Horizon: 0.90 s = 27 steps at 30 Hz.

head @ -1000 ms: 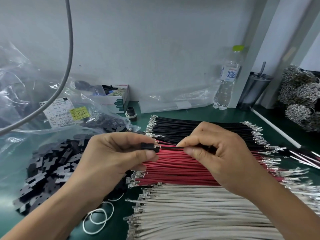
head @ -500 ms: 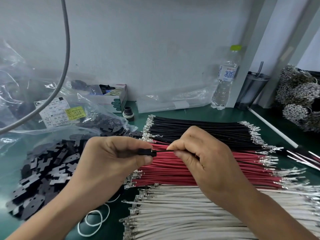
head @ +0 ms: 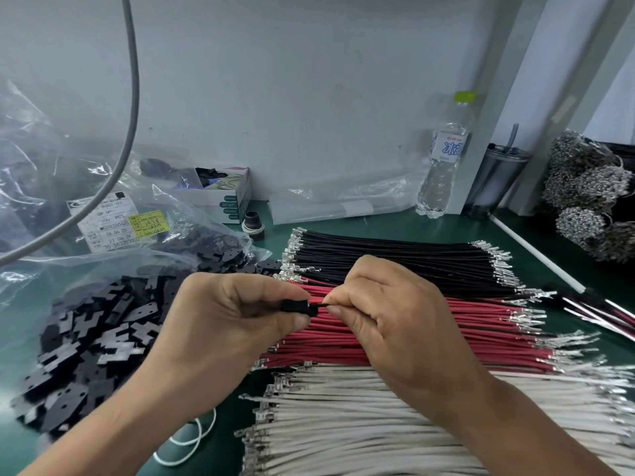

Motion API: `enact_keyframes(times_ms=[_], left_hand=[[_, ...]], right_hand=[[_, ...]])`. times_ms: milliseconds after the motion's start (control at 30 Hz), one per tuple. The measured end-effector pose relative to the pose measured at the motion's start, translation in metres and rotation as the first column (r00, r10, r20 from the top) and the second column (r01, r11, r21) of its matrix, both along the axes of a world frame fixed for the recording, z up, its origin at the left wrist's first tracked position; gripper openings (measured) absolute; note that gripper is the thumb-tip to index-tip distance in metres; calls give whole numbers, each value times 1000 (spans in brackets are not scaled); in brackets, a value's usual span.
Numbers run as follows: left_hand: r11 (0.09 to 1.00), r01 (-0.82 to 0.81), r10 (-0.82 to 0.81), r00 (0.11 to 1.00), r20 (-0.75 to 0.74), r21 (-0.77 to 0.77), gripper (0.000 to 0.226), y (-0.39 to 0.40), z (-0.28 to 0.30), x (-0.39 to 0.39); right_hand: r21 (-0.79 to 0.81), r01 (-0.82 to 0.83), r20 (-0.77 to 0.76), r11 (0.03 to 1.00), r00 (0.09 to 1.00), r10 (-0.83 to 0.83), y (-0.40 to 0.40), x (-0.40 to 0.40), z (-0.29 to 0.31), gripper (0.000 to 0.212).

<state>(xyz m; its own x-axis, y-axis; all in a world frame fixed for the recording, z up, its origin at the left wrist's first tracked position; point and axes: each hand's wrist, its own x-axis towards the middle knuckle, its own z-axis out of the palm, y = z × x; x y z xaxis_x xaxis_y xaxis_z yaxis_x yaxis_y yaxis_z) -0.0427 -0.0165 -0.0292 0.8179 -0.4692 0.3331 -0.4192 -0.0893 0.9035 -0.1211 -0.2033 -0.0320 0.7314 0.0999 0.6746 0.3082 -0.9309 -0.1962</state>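
My left hand (head: 226, 314) pinches a small black connector housing (head: 297, 306) between thumb and forefinger, above the red wires. My right hand (head: 388, 314) pinches a thin black wire (head: 322, 305) whose end enters the housing's right side; most of the wire is hidden in my fingers. Under the hands lie three flat rows of crimped wires on the green bench: black wires (head: 395, 255) at the back, red wires (head: 481, 324) in the middle, white wires (head: 360, 424) nearest me.
A heap of black flat parts (head: 92, 338) spills from a clear plastic bag (head: 113, 231) on the left. White rubber bands (head: 185, 438) lie near the front edge. A small box (head: 230, 197), water bottle (head: 443, 159), dark tumbler (head: 494, 180) and wire bundles (head: 587, 190) stand behind.
My right hand has moved left toward the left hand, so the gap between fingertips and housing has shrunk and the wire's metal end no longer shows.
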Motion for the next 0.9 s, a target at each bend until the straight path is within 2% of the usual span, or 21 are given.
enact_keyframes(times_ms=[200,267,367,433,533,600,800,900], left_hand=[[1000,-3,4,1000,5,-23,28,-4,1,-2],[999,15,-15,1000,-6,-30,25,-5,3,0],[997,-45,43,999,-32,-66,20,-3,2,7],[989,-106,98,992,-81,-99,23,0,1,10],[980,-146,124,980,-159,-135,19,4,-1,16],[979,-148,120,975,-187,-141,19,4,-2,18],[970,-170,135,971,-197,-175,26,4,-2,19],[969,-175,138,968,-209,-174,26,3,-3,19]], right_hand=[[-40,-2,51,999,999,4,-4,0,1,17],[-70,64,90,996,994,-57,-8,0,5,16],[-93,152,162,984,977,-136,-11,-3,9,12],[-107,117,86,987,990,-108,-8,-6,8,11],[-176,64,-200,982,975,-99,3,-6,-1,11],[-121,71,-297,990,949,-104,7,-3,-3,8],[-39,124,-267,991,955,-130,8,1,-6,5],[-81,155,-277,985,946,-171,11,8,-6,17]])
